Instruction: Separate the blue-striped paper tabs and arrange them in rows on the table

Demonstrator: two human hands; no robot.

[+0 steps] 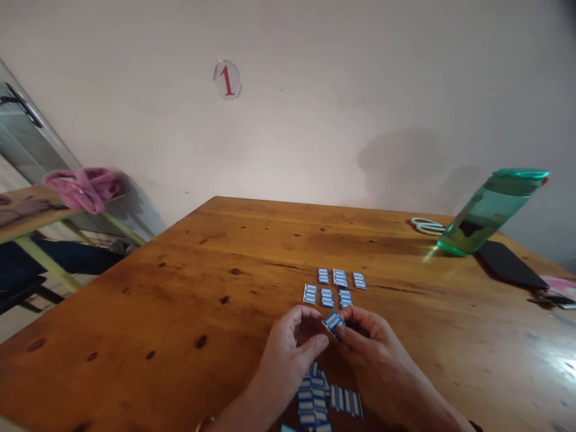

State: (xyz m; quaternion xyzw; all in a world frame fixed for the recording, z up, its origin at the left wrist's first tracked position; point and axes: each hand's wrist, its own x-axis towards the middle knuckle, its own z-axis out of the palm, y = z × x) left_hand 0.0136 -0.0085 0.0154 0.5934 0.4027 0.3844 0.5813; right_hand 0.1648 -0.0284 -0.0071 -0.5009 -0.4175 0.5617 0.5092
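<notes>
My right hand (371, 336) pinches a small blue-and-white label sheet (333, 322) between thumb and fingers. Close to the sheet's left edge is my left hand (294, 342), its fingers curved and its thumb apart from them; whether a fingertip touches the sheet is unclear. Just beyond the hands, several similar label pieces lie in two short rows, among them one at the near left (309, 294) and one at the far right (359, 280). Below my wrists lies an overlapping pile of label sheets (312, 399), with another sheet (346, 401) beside it, partly hidden by my arms.
The wooden table (252, 240) reaches to a pale wall. A green bottle (490, 210), a white cable (427, 226) and a dark flat device (510, 264) are at the right. Leftward, another person's hand (24, 209) rests on a second table near pink cloth (85, 187).
</notes>
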